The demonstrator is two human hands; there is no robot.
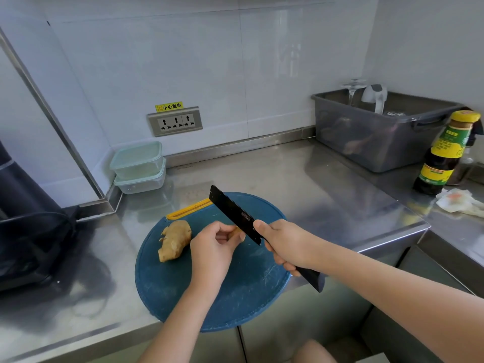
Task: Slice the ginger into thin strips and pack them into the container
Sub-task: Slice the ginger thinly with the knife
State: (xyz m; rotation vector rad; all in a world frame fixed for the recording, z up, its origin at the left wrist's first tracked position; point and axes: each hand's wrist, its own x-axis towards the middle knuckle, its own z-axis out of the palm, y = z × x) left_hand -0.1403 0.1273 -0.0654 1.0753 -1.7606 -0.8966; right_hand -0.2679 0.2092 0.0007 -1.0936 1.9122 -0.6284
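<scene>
A knobbly piece of ginger [175, 241] lies on the left part of a round blue cutting board [243, 292]. My left hand [213, 251] hovers over the board's middle, pinching a small ginger piece [238, 231] against the knife. My right hand [286, 244] grips the handle of a black cleaver [233, 213], raised above the board with its blade pointing up and to the left. Two stacked clear containers with pale green lids [137, 166] stand at the back left corner of the counter.
The steel counter [301, 184] steps down at the right. A grey bin [377, 132] with a glass and a white jug sits at the back right. A dark sauce bottle [445, 153] and crumpled wrap [458, 203] are at the right. A wall socket [175, 121] is behind. A black bag [31, 244] is at the left.
</scene>
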